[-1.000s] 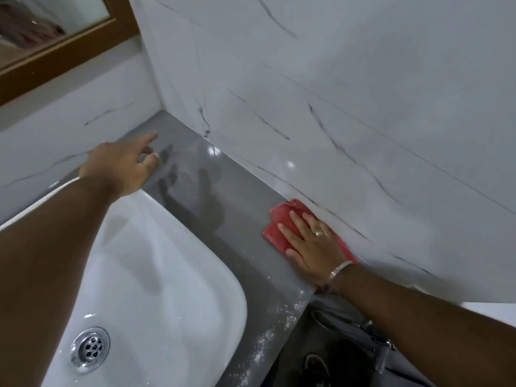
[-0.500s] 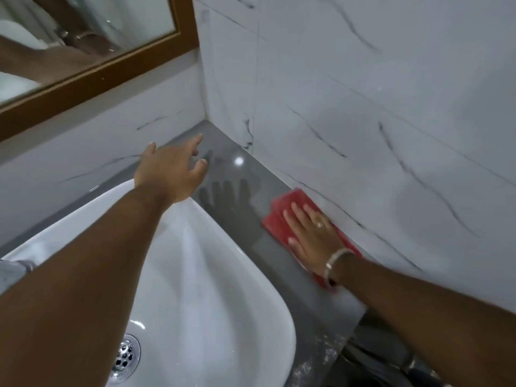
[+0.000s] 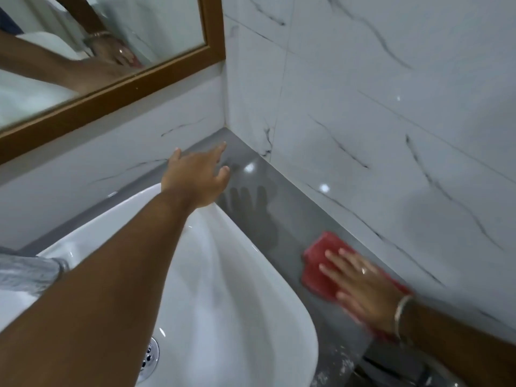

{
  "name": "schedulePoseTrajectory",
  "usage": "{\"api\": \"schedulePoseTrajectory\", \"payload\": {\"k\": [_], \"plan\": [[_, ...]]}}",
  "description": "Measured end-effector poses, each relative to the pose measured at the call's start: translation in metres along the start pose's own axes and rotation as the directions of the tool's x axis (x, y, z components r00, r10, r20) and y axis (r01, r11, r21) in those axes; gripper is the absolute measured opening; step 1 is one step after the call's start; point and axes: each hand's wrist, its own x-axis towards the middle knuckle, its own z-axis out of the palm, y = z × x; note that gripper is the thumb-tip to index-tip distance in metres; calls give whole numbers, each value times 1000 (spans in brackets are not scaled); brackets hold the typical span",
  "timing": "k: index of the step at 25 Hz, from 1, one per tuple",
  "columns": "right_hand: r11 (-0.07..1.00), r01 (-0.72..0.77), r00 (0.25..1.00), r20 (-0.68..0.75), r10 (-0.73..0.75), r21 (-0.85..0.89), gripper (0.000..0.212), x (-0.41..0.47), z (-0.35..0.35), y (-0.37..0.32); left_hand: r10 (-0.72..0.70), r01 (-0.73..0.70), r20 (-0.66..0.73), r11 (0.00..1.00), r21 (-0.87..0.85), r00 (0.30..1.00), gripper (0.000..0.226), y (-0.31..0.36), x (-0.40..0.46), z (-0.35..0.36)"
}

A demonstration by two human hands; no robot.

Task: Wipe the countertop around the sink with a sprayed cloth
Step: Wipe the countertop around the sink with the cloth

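A red cloth (image 3: 321,254) lies flat on the grey countertop (image 3: 282,196), to the right of the white sink (image 3: 223,275) and close to the marble wall. My right hand (image 3: 363,283) presses flat on the cloth with its fingers spread, and a bracelet circles the wrist. My left hand (image 3: 198,174) is stretched out above the far rim of the sink near the back corner, fingers apart and holding nothing. Its reflection shows on the glossy counter.
White marble-look tiles (image 3: 377,121) rise right behind and to the right of the counter. A wood-framed mirror (image 3: 111,90) hangs at the upper left. The sink drain (image 3: 149,358) is at the bottom. White specks dot the counter's near edge (image 3: 335,361).
The view has swung so that the mirror and the back corner show more. My right hand and the red cloth have slid along the counter beside the wall. My left hand stays held out.
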Motion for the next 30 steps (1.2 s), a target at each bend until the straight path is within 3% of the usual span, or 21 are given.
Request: {"api": "schedulePoseTrajectory", "payload": {"k": [4, 5, 7, 9, 12, 13, 14, 16, 18, 19, 21, 24, 25, 27, 29, 30], "plan": [[956, -291, 956, -42, 289, -44, 64, 57, -36, -4, -3, 2, 25, 1000, 22, 1000, 61, -4, 2, 3], [959, -272, 962, -20, 271, -76, 65, 56, -32, -14, -9, 8, 35, 1000, 28, 999, 64, -5, 2, 2], [991, -77, 997, -2, 78, -113, 67, 3, -13, -23, -9, 8, 48, 1000, 23, 999, 69, -3, 2, 0], [988, 25, 1000, -12, -27, -150, 64, -55, -10, 17, -24, 24, 22, 1000, -2, 999, 72, -1, 2, -2], [937, -347, 935, -83, 344, -27, 62, -43, -16, 12, 7, -6, -14, 1000, 10, 1000, 70, -2, 0, -1], [899, -437, 896, -94, 434, -7, 64, -27, -9, -8, 11, -11, -15, 1000, 10, 1000, 69, -1, 0, -1], [899, -437, 897, -90, 433, -28, 65, -21, 0, -31, 11, -11, -22, 999, 31, 1000, 68, -1, -1, -1], [973, -203, 976, -104, 192, -108, 66, -45, 17, -58, 0, 2, -16, 995, 104, 1000, 66, 9, -5, -4], [992, 53, 998, -38, -57, -112, 67, -98, 24, -43, 40, -48, 40, 980, 194, 998, 68, 36, -27, -5], [985, 89, 995, -37, -95, -147, 69, -111, 20, -25, 81, -90, 46, 971, 223, 996, 70, 51, -44, 0], [993, -37, 999, -2, 37, -115, 68, -101, 10, -3, 146, -151, 38, 963, 223, 989, 70, 78, -76, 13], [960, -279, 956, -85, 280, 33, 62, -59, 7, -39, 52, -55, 20, 960, 275, 998, 62, 94, -84, 20], [967, -251, 962, -103, 253, 35, 64, -59, 17, -63, -8, 0, 24, 951, 309, 1000, 62, 95, -84, 19], [999, 24, 996, -81, -26, -22, 66, -85, 36, -100, -104, 86, 36, 940, 330, 994, 62, 102, -89, 16], [961, 263, 964, -9, -265, -83, 64, -104, 29, -77, -128, 112, 33, 947, 301, 991, 62, 120, -110, 16], [955, 266, 959, -64, -276, -130, 61, -98, 22, -53, -115, 96, 57, 958, 270, 992, 63, 132, -126, 18]]}}
